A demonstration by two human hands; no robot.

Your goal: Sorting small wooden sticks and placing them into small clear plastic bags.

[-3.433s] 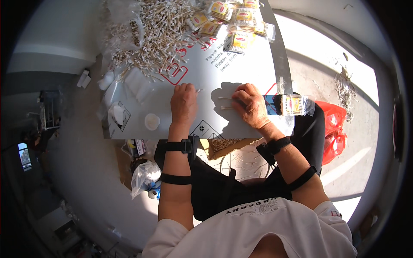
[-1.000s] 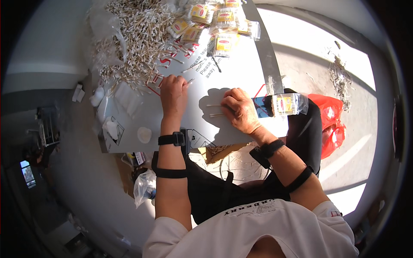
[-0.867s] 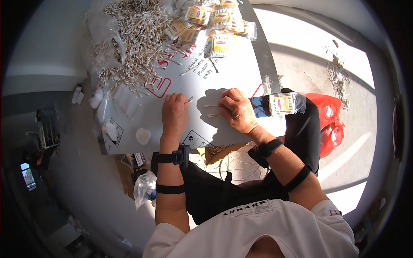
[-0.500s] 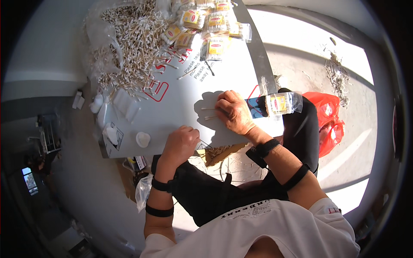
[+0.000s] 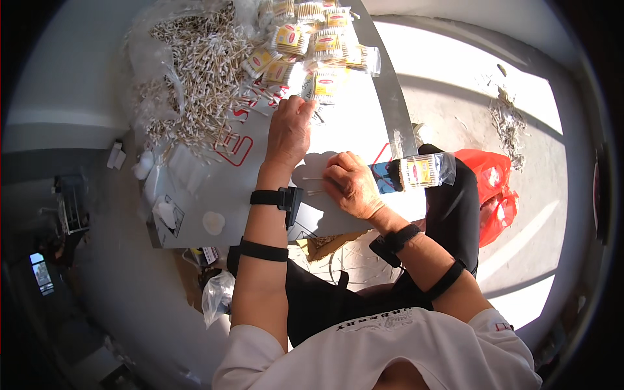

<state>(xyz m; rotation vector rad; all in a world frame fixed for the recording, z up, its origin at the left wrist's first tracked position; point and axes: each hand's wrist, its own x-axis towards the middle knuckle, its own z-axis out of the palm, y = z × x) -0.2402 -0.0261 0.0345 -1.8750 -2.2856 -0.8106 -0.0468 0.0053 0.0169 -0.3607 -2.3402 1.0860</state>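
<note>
While the left hand (image 5: 289, 130) lies stretched far across the white board (image 5: 214, 188), fingers spread and gripping nothing, its fingertips touch the board near the filled swab packets (image 5: 325, 45). Right hand (image 5: 351, 185) rests nearer, fingers curled around a small bundle of cotton swabs (image 5: 315, 185) on the board. Loose swab heap (image 5: 195, 71) sits far left. One clear filled packet (image 5: 422, 170) lies just right of the right hand.
</note>
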